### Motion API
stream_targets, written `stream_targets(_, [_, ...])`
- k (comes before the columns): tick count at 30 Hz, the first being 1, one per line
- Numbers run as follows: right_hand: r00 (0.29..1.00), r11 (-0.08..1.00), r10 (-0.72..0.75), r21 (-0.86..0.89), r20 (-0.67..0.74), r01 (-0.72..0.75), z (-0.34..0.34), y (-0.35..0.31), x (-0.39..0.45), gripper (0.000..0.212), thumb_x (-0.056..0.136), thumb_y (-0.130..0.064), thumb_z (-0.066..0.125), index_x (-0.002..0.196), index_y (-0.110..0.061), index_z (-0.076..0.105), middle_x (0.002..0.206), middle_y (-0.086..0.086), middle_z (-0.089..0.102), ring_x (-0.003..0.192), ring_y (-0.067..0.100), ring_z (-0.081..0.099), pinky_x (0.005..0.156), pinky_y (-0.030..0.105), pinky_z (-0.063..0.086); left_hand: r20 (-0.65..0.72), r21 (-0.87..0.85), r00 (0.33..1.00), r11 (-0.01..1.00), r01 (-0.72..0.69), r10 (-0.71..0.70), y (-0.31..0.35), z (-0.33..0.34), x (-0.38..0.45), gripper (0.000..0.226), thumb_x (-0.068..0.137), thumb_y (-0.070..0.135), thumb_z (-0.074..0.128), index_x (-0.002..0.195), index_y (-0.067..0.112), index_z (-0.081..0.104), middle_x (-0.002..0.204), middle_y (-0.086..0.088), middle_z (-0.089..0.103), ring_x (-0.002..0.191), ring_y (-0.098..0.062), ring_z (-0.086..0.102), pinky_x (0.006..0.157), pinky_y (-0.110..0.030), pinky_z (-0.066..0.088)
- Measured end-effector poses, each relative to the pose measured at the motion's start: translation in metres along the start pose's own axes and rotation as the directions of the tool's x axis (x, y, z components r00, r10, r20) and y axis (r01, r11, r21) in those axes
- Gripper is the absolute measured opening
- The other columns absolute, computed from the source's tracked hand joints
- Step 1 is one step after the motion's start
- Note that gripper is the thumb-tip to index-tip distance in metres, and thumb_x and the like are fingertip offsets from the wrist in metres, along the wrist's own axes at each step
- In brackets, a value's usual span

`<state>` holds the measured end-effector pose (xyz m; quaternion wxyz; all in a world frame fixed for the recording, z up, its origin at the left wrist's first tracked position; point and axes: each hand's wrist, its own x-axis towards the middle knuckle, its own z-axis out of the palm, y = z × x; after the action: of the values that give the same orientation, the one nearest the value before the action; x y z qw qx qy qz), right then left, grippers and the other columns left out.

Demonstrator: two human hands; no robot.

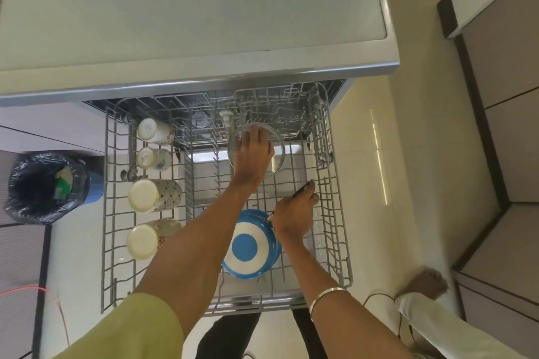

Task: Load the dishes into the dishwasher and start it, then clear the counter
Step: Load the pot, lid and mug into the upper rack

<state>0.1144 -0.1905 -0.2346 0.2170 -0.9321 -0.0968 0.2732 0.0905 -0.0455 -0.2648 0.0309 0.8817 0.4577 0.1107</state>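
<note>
Centrally, glass bowl (256,150) sits in the pulled-out upper rack (332,213), toward the rack's far side, above mid-frame. Left hand (253,151) lies over the bowl, palm down, fingers curled onto its far rim and gripping it. Right hand (294,214), just right of centre, pinches a dark, slim utensil (302,190) between thumb and fingers; what kind of utensil cannot be told. Blue-and-white plates (248,245) stand stacked in the rack's near part, touching the right hand's wrist side. Four inverted cups (145,213) line the rack's left column, bases facing up. Thin bangle (326,299) on the right wrist; green sleeve (128,329) on the left arm, lower left. Grey countertop (189,9) fills the upper frame above the dishwasher opening. Bin with black liner (46,186) at left edge, on the floor. A bare foot (423,283) shows at lower right.
</note>
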Motion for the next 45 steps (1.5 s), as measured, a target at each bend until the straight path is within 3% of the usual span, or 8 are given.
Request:
stream_targets(9, [0.999, 0.999, -0.048, -0.02, -0.011, 0.048, -0.003, 0.005, 0.001, 0.065, 0.093, -0.009, 0.053, 0.15, -0.016, 0.023, 0.142, 0.019, 0.046, 0.106, 0.036, 0.064, 0.078, 0.048, 0.056, 0.039, 0.089, 0.998, 0.995, 0.044, -0.047, 0.005, 0.01, -0.004, 0.026, 0.089, 0.019, 0.064, 0.113, 0.007, 0.06, 0.116, -0.016, 0.059, 0.099, -0.032, 0.062, 0.077, -0.041, 0.058])
stream_targets(16, [0.996, 0.996, -0.088, 0.022, -0.031, 0.089, -0.015, 0.0, -0.004, 0.055, 0.096, -0.008, 0.046, 0.147, -0.016, 0.029, 0.139, 0.013, 0.051, 0.103, 0.031, 0.065, 0.071, 0.036, 0.051, 0.116, 0.127, 0.993, 0.992, 0.017, -0.032, 0.009, -0.021, -0.017, 0.054, 0.093, 0.052, 0.053, 0.124, 0.008, 0.049, 0.126, -0.017, 0.053, 0.106, -0.033, 0.056, 0.087, -0.043, 0.051])
stream_targets(18, [0.994, 0.994, -0.103, 0.03, -0.027, 0.104, -0.019, -0.002, -0.007, 0.054, 0.095, -0.007, 0.047, 0.146, -0.015, 0.031, 0.137, 0.012, 0.053, 0.097, 0.029, 0.066, 0.067, 0.031, 0.043, 0.127, 0.131, 0.99, 0.991, 0.037, -0.054, 0.008, -0.029, -0.024, 0.054, 0.094, 0.05, 0.05, 0.127, 0.008, 0.051, 0.128, -0.017, 0.052, 0.107, -0.034, 0.054, 0.09, -0.044, 0.049])
stream_targets(23, [0.989, 0.988, -0.148, 0.033, 0.004, 0.148, -0.025, -0.009, -0.014, 0.048, 0.093, -0.005, 0.051, 0.139, -0.016, 0.039, 0.126, 0.011, 0.057, 0.085, 0.025, 0.065, 0.06, 0.029, 0.046, 0.152, 0.047, 0.985, 0.996, 0.075, -0.082, -0.001, -0.048, -0.046, 0.051, 0.093, 0.039, 0.051, 0.133, 0.007, 0.048, 0.136, -0.018, 0.047, 0.115, -0.034, 0.051, 0.091, -0.043, 0.048])
stream_targets(27, [0.973, 0.972, -0.229, 0.052, 0.023, 0.228, -0.028, -0.015, -0.021, 0.048, 0.086, 0.0, 0.057, 0.131, -0.016, 0.049, 0.121, 0.008, 0.057, 0.096, 0.024, 0.063, 0.071, 0.038, 0.059, 0.222, 0.023, 0.969, 0.994, 0.109, -0.111, -0.005, -0.063, -0.058, 0.053, 0.095, 0.033, 0.049, 0.141, 0.007, 0.04, 0.147, -0.018, 0.039, 0.126, -0.036, 0.047, 0.098, -0.046, 0.048])
stream_targets(32, [0.948, 0.949, -0.314, 0.058, 0.046, 0.311, -0.036, -0.018, -0.035, 0.042, 0.087, -0.001, 0.055, 0.128, -0.013, 0.056, 0.123, 0.01, 0.057, 0.106, 0.024, 0.058, 0.073, 0.026, 0.048, 0.273, 0.01, 0.952, 0.99, 0.138, -0.135, -0.006, -0.08, -0.074, 0.046, 0.1, 0.026, 0.041, 0.141, 0.006, 0.041, 0.156, -0.018, 0.032, 0.132, -0.037, 0.044, 0.104, -0.048, 0.044])
stream_targets(36, [0.923, 0.924, -0.381, 0.05, 0.063, 0.378, -0.039, -0.017, -0.05, 0.043, 0.089, -0.004, 0.053, 0.131, -0.011, 0.055, 0.129, 0.011, 0.057, 0.118, 0.026, 0.053, 0.091, 0.036, 0.053, 0.295, -0.056, 0.949, 0.99, 0.129, -0.107, 0.0, -0.096, -0.091, 0.043, 0.1, 0.019, 0.038, 0.139, 0.002, 0.044, 0.149, -0.02, 0.042, 0.136, -0.035, 0.043, 0.109, -0.049, 0.04])
stream_targets(45, [0.85, 0.847, -0.52, -0.073, 0.085, 0.526, -0.054, -0.016, -0.074, 0.041, 0.092, -0.013, 0.05, 0.133, -0.007, 0.051, 0.129, 0.011, 0.057, 0.12, 0.027, 0.051, 0.101, 0.042, 0.048, 0.254, -0.151, 0.965, 0.983, 0.108, -0.067, -0.018, -0.127, -0.137, 0.043, 0.1, 0.009, 0.044, 0.141, -0.003, 0.04, 0.147, -0.023, 0.044, 0.141, -0.035, 0.037, 0.118, -0.04, 0.029])
